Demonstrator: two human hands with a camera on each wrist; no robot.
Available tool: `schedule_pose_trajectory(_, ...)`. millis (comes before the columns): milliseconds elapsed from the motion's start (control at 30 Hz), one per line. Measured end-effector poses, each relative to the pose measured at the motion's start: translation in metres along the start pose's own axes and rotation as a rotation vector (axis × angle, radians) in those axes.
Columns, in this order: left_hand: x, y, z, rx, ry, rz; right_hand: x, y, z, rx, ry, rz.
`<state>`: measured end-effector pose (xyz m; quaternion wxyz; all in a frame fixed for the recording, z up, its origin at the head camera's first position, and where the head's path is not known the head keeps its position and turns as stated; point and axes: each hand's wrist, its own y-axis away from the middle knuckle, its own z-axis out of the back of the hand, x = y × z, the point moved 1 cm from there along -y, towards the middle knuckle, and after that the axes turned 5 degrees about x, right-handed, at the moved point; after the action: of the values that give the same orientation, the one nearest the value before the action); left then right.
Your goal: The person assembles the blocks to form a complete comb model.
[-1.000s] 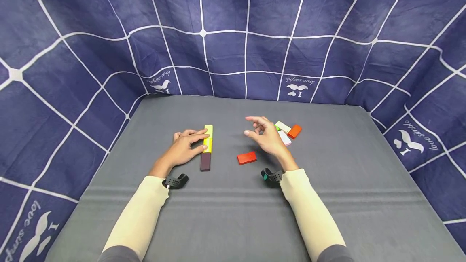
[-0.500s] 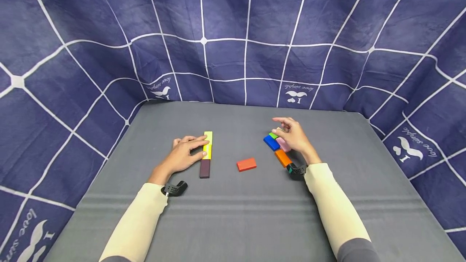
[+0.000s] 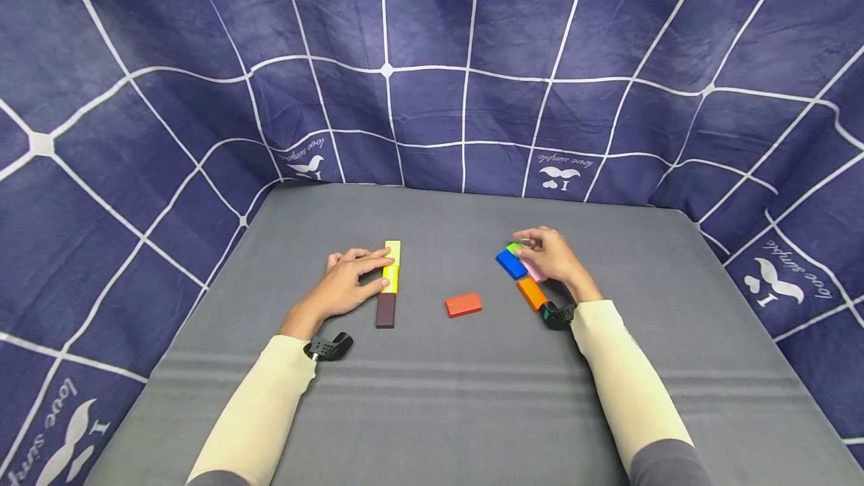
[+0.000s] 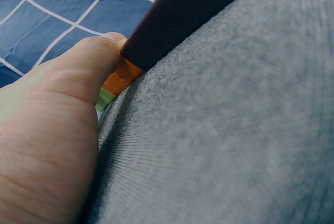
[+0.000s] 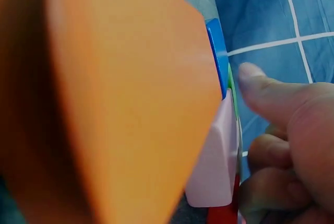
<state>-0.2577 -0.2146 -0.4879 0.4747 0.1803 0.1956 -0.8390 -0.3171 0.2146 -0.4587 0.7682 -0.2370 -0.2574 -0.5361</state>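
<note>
My left hand (image 3: 344, 283) rests beside a straight row of three flat blocks, fingertips touching the pale yellow block (image 3: 392, 246) and the yellow block (image 3: 390, 280). A dark purple block (image 3: 385, 311) forms the near end of that row and looms large (image 4: 177, 20) in the left wrist view. Over the group at the right, my right hand (image 3: 559, 257) hovers with thumb extended and fingers bent, close to a light green block (image 3: 514, 247). Around it lie a blue block (image 3: 511, 264), a pink block (image 3: 535, 270) and an orange block (image 3: 532, 294). The hand hides part of this group.
A red block (image 3: 463, 304) lies alone between the two hands on the grey tabletop (image 3: 432, 396). Part of another red block (image 5: 224, 214) shows beneath the pink one in the right wrist view. Blue gridded cloth (image 3: 432, 96) hangs along the back and sides.
My right hand has moved right from the middle of the table to the block group, uncovering the blue and orange blocks, and its fingers have drawn in. The left hand stays at its row.
</note>
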Motion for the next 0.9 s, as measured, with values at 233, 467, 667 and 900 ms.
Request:
schedule_pose_trajectory(233, 0.000, 0.001, 0.000, -0.012, -0.016, 0.002, 0.005, -0.005, 0.001, 0.013, 0.095, -0.015)
schedule_pose_trajectory(467, -0.002, 0.000, -0.001, -0.002, -0.035, -0.008, 0.004, -0.006, -0.001, 0.017, 0.143, 0.008)
schedule_pose_trajectory(667, -0.002, -0.001, -0.001, -0.005, -0.033, -0.009, 0.005, -0.007, 0.001, 0.060, 0.233, 0.098)
schedule_pose_trajectory(900, 0.000, -0.001, -0.001, -0.004, -0.037, 0.002, 0.009, -0.011, 0.001, 0.103, 0.260, 0.099)
